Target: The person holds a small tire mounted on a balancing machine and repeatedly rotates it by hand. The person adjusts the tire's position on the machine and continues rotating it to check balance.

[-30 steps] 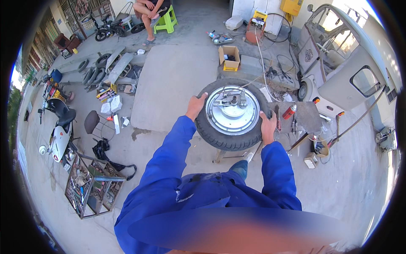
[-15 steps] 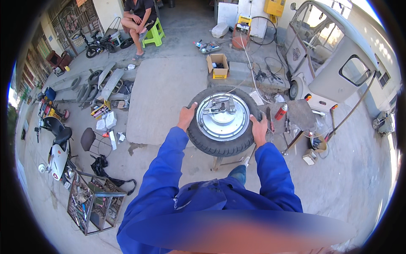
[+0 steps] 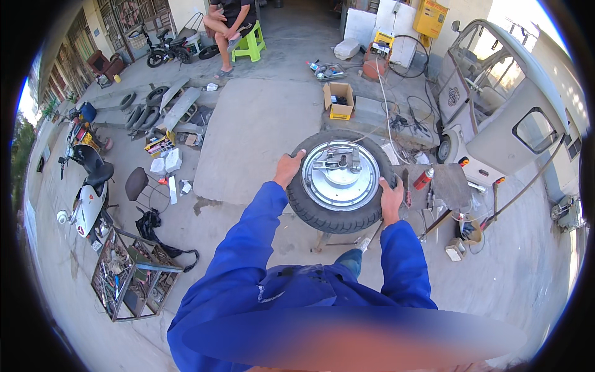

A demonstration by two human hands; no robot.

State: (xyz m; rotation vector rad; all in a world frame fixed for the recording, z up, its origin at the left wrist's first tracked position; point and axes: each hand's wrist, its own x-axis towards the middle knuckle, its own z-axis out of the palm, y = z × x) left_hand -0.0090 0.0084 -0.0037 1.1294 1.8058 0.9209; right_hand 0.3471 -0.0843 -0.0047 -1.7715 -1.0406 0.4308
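I hold a wheel with a black tire [image 3: 334,218] and silver hub motor [image 3: 325,189], lying flat with an axle fitting [image 3: 343,160] upward. My left hand [image 3: 287,167] grips the tire's left side, and my right hand [image 3: 390,198] grips its right side. Just right of it, a grey bench top [image 3: 452,186] carries a red spray can [image 3: 424,178] and some hand tools [image 3: 407,189]. A pale hose [image 3: 387,111] trails down behind the wheel.
A seated person [image 3: 229,31] is on a green stool [image 3: 251,43]. A white three-wheeler [image 3: 489,142] stands right, a scooter [image 3: 87,201] left, near a metal tool rack [image 3: 136,276]. Loose tires [image 3: 142,115], an open carton [image 3: 338,100] and cables [image 3: 415,124] lie around.
The view sways slightly, shifting the surroundings and wheel together in the picture. Both of my hands keep the same grip on the tire; little else has visibly changed.
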